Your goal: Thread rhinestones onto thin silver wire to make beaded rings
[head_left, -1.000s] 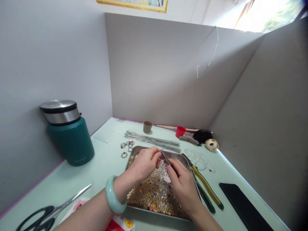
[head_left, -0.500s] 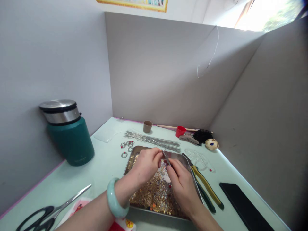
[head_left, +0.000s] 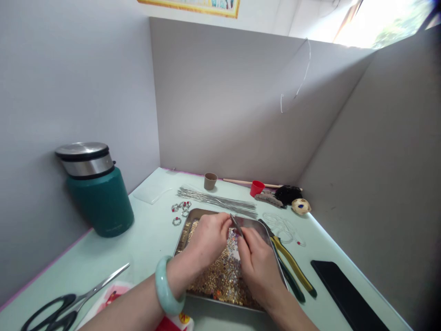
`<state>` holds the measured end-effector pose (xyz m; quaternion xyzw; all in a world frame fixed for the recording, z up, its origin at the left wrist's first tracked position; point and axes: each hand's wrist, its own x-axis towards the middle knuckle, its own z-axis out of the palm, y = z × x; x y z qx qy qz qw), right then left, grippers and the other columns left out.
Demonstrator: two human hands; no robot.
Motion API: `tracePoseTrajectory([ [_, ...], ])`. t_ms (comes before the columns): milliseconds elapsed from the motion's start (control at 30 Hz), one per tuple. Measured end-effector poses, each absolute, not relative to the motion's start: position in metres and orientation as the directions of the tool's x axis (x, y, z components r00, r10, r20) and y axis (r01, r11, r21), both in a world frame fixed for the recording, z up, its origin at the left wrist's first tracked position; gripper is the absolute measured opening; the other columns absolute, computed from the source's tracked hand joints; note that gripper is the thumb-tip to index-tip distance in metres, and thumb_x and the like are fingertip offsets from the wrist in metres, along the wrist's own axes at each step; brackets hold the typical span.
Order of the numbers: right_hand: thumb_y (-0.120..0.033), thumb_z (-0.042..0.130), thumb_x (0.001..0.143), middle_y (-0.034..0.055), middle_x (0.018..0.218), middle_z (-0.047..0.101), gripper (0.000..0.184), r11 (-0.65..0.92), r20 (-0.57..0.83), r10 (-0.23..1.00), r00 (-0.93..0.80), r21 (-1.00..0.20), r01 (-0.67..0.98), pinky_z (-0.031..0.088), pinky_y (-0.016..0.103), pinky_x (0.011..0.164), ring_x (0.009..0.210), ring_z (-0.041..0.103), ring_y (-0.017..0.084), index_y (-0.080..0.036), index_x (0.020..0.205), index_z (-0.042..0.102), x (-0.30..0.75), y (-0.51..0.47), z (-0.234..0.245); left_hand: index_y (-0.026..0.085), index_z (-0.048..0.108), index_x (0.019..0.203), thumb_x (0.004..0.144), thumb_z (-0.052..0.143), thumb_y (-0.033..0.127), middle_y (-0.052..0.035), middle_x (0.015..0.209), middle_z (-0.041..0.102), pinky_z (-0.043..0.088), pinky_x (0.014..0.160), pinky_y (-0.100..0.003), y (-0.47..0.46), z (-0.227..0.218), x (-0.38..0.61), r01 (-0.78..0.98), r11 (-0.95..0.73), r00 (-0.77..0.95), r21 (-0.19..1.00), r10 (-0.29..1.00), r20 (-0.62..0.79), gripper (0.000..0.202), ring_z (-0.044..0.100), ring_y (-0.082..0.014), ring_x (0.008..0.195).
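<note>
Pinching a thin silver metal pin (head_left: 236, 225) between them, the left hand (head_left: 209, 238) and right hand (head_left: 257, 263) hover over the shallow steel tray (head_left: 183, 229) of gold beads (head_left: 220, 276), yellow-handled pliers (head_left: 292, 265) just right.

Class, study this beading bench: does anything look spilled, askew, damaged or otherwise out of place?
Nothing is spilled: the gold and coloured beads stay inside the shallow metal tray. One oddity: a thin bent wire hangs on the grey partition wall, apart from the straight wire bundle lying on the table.
</note>
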<state>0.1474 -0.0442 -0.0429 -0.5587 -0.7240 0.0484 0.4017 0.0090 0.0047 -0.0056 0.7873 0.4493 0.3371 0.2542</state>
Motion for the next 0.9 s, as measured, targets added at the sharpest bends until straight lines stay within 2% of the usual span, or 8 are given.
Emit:
tracePoseTrajectory([
  [67,-0.021,0.036,0.09,0.0082,0.084,0.057,0.022,0.359,0.536,0.843,-0.05,-0.491,0.793,0.041,0.032,0.069,0.078,0.054,0.021,-0.016,0.096,0.056,0.1471,-0.0428,-0.0443,0.019,0.053,0.066,0.086,0.04,0.023,-0.0017,0.059,0.055,0.029,0.054,-0.026,0.005,-0.0057,0.0089,0.558,-0.478,0.368,0.679,0.875,0.314,0.025,0.044,-0.0132,0.053],
  [133,-0.022,0.036,0.09,0.0086,0.086,0.057,0.022,0.356,0.524,0.851,-0.044,-0.512,0.782,0.041,0.032,0.071,0.08,0.054,0.021,-0.015,0.097,0.056,0.1467,-0.0418,-0.0446,0.019,0.053,0.066,0.086,0.039,0.023,-0.0015,0.06,0.056,0.03,0.055,-0.026,0.0052,-0.0046,0.0084,0.566,-0.486,0.371,0.666,0.872,0.32,0.025,0.045,-0.0133,0.054],
  [333,-0.024,0.037,0.093,0.0043,0.093,0.059,0.023,0.337,0.407,0.913,-0.02,-0.725,0.6,0.041,0.028,0.077,0.085,0.055,0.018,-0.02,0.104,0.056,0.148,-0.0422,-0.0408,0.019,0.048,0.057,0.087,0.037,0.026,0.0009,0.053,0.052,0.031,0.056,-0.026,0.0078,0.0013,0.0052,0.476,-0.44,0.398,0.761,0.88,0.26,0.033,0.047,-0.0133,0.055],
  [433,-0.026,0.037,0.094,0.0026,0.096,0.06,0.025,0.301,0.357,0.934,-0.002,-0.785,0.541,0.042,0.026,0.077,0.083,0.056,0.016,-0.022,0.108,0.056,0.1491,-0.0426,-0.0397,0.018,0.048,0.056,0.087,0.036,0.027,0.0015,0.053,0.052,0.032,0.056,-0.025,0.0103,-0.0002,0.0038,0.399,-0.388,0.414,0.831,0.885,0.214,0.034,0.047,-0.0125,0.053],
  [700,-0.024,0.039,0.091,0.0052,0.093,0.058,0.022,0.364,0.443,0.896,-0.024,-0.703,0.612,0.04,0.028,0.077,0.089,0.054,0.019,-0.019,0.102,0.058,0.1478,-0.0445,-0.0404,0.018,0.05,0.054,0.086,0.036,0.03,0.0033,0.047,0.044,0.03,0.049,-0.023,0.0124,-0.0036,0.001,0.341,-0.301,0.43,0.89,0.892,0.137,0.037,0.039,-0.0103,0.045],
  [900,-0.023,0.038,0.092,0.0054,0.091,0.057,0.021,0.377,0.459,0.887,-0.054,-0.65,0.661,0.04,0.029,0.076,0.087,0.054,0.019,-0.019,0.101,0.056,0.1491,-0.0446,-0.04,0.018,0.048,0.055,0.085,0.039,0.026,0.0028,0.049,0.048,0.03,0.052,-0.024,0.0104,-0.0012,0.0022,0.401,-0.425,0.405,0.812,0.877,0.259,0.033,0.043,-0.0112,0.049],
])
